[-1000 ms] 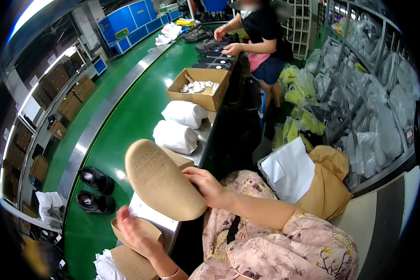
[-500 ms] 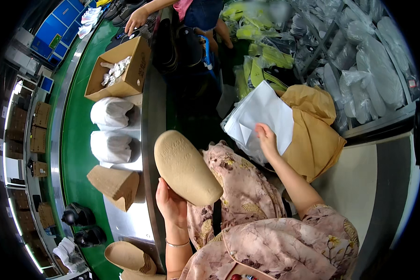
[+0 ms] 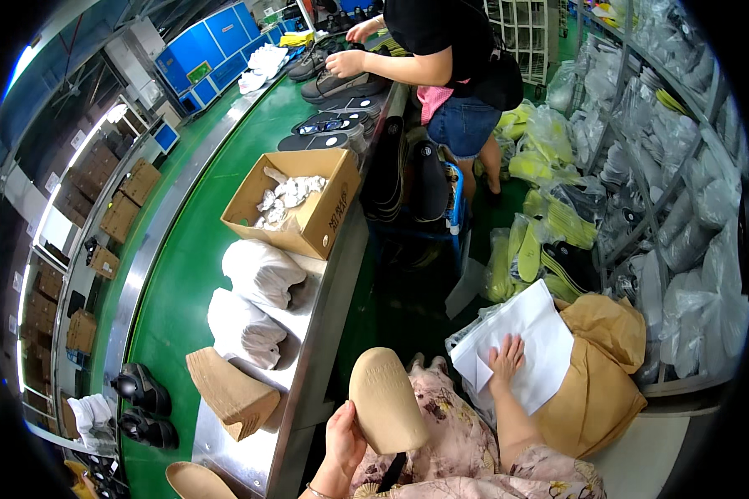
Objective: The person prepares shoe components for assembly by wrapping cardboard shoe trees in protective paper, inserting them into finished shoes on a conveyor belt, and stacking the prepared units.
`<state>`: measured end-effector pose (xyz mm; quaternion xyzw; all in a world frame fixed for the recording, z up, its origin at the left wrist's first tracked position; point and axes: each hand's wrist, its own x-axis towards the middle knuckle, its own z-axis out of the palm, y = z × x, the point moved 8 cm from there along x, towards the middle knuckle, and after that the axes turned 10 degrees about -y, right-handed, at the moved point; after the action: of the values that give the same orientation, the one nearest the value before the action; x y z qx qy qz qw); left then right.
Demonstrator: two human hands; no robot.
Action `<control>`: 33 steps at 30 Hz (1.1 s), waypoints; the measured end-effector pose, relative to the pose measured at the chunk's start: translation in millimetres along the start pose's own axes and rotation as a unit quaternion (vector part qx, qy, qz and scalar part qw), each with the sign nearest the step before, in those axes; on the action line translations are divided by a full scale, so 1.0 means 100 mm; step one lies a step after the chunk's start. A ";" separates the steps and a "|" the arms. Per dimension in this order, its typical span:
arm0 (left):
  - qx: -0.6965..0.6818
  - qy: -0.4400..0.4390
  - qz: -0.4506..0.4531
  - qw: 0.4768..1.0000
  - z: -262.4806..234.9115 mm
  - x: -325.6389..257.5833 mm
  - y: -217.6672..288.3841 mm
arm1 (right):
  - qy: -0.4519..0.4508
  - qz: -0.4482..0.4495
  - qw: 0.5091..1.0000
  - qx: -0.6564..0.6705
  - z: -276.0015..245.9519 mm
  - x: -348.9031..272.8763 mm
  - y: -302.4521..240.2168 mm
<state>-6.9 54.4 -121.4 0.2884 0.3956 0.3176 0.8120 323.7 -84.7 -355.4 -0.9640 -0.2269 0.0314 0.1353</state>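
My left hand grips a tan moulded-pulp shoe insert by its left edge, above my lap. Fingers stretched out, my right hand lies flat on a stack of white paper sheets to the right of my knees. Left of me, on the metal edge of the line, stand two white paper-wrapped forms. A nested stack of tan pulp inserts sits nearer, and another insert shows at the lower edge.
Beyond the wrapped forms is a cardboard box with crumpled white paper. Black shoes rest on the green conveyor. Brown kraft paper lies beside the sheets. A co-worker handles shoes farther along; bagged soles fill a rack at right.
My right hand has come down flat onto the white sheets. The insert stays in my left hand, now more upright. The view has shifted, showing more of the co-worker and the line.
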 end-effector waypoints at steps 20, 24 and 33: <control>0.036 -0.053 -0.030 0.997 0.30 0.10 -0.05 | -0.160 0.059 0.838 0.518 0.03 0.07 0.92; 0.049 -0.049 -0.022 0.997 0.15 0.04 -0.08 | -0.227 -0.016 0.881 0.416 -0.25 0.14 0.73; 0.086 -0.065 -0.002 0.994 0.21 -0.15 0.01 | -0.217 0.060 0.646 0.729 -0.93 -0.11 0.69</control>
<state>2.8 38.7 -103.0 0.3763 0.3681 0.2612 0.8091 354.9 -171.4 -285.2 -0.5314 -0.0950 0.4028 0.7392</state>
